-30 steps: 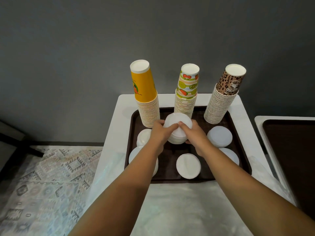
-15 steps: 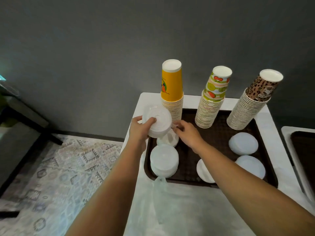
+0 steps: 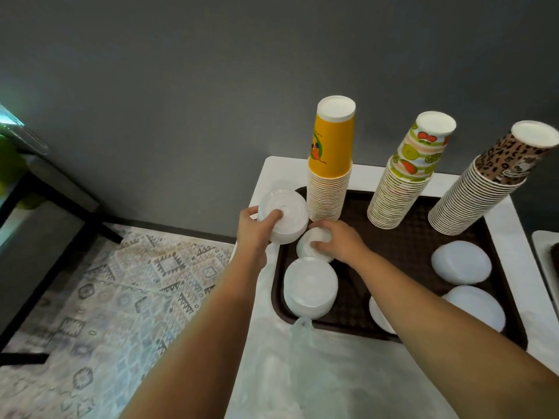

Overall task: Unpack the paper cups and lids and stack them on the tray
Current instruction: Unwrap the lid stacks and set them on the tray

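You're honestly most of the way there. All three cup stacks are already standing upside down along the back of the brown tray (image 3: 402, 237): the yellow stack (image 3: 329, 164), the fruit-print stack (image 3: 408, 173) and the leopard-print stack (image 3: 484, 182), the last two leaning to the right. Lids are mostly down too: one pile (image 3: 310, 287) at the near-left corner, two piles on the right side (image 3: 461, 261) and (image 3: 475, 306), and another (image 3: 379, 319) peeking out from under your right forearm.

What's left looks like just the lids in your hands. Your left hand (image 3: 254, 228) has its fingers curled around a batch of lids (image 3: 284, 214), held up over the tray's left edge, just beside the yellow stack and not set down yet. Your right hand (image 3: 338, 240) is resting on the small lid pile (image 3: 313, 244) in front of the yellow cups, fingers wrapped over its far side like you're steadying it. My guess is the held batch goes on top of that one.

Empty plastic wrap (image 3: 302, 358) is lying loose on the white surface (image 3: 447, 182) in front of the tray, so the unpacking part seems done.
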